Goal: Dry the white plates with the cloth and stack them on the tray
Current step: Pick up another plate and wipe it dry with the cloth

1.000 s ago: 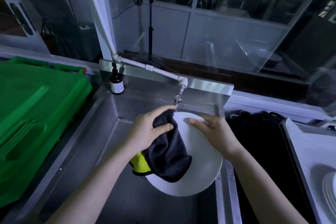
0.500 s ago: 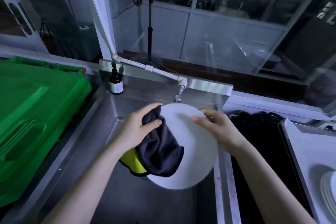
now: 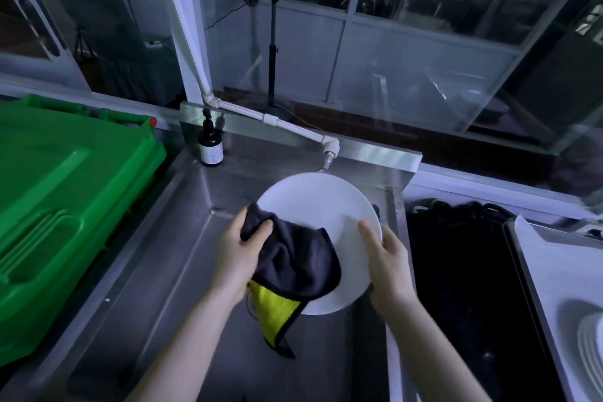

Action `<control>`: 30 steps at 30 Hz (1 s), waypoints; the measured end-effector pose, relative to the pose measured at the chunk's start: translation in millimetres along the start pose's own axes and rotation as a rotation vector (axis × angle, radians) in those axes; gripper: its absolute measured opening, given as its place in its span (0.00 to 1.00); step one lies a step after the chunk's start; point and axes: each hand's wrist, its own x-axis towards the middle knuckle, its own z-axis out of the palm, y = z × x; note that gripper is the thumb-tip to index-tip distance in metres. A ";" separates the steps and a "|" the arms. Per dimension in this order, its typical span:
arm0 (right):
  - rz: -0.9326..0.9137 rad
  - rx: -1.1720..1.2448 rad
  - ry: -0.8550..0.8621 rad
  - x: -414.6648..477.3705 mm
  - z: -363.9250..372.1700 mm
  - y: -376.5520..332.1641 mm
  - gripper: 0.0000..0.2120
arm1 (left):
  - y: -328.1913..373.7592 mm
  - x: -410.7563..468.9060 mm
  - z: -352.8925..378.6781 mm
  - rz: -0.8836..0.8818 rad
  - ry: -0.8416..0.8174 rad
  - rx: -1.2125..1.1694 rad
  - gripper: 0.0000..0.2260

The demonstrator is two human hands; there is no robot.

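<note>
Lower on the plate (image 3: 321,206) now, my left hand (image 3: 237,256) pinches the cloth (image 3: 298,263); my right hand (image 3: 389,268) grips the right rim, nearer the tray (image 3: 554,274) at the counter's right edge.

Open steel sink (image 3: 156,287) at left; tap (image 3: 328,157) close behind the plate (image 3: 319,202), green bin (image 3: 65,189) beyond.
</note>
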 end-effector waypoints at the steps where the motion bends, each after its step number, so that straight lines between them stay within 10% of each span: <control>1: -0.043 -0.035 -0.094 4.7 -7.7 -8.5 0.20 | 5.5 4.8 -4.9 0.041 -0.047 0.033 0.13; 5: -0.161 -0.299 -0.451 22.8 -19.7 -46.7 0.10 | 41.9 13.4 -9.1 0.348 -0.452 0.357 0.20; 9: -0.211 -0.587 -0.571 21.5 -8.0 -54.7 0.32 | 56.5 9.8 0.0 0.413 -0.651 0.428 0.21; 17: 0.078 0.246 0.319 -3.9 28.2 -22.8 0.12 | -10.3 -22.9 39.8 -0.151 0.252 -0.202 0.13; 20: 0.087 0.294 0.187 -8.7 28.8 -6.4 0.10 | -13.2 -10.3 38.8 -0.160 0.221 -0.299 0.05; 25: -0.334 -0.197 -0.091 -1.2 -19.8 -5.7 0.23 | 1.1 12.7 9.7 -0.020 0.133 -0.189 0.05; 30: -1.189 -0.980 -0.314 10.1 -43.8 -8.0 0.27 | 11.7 25.4 -5.1 -0.024 0.098 -0.165 0.07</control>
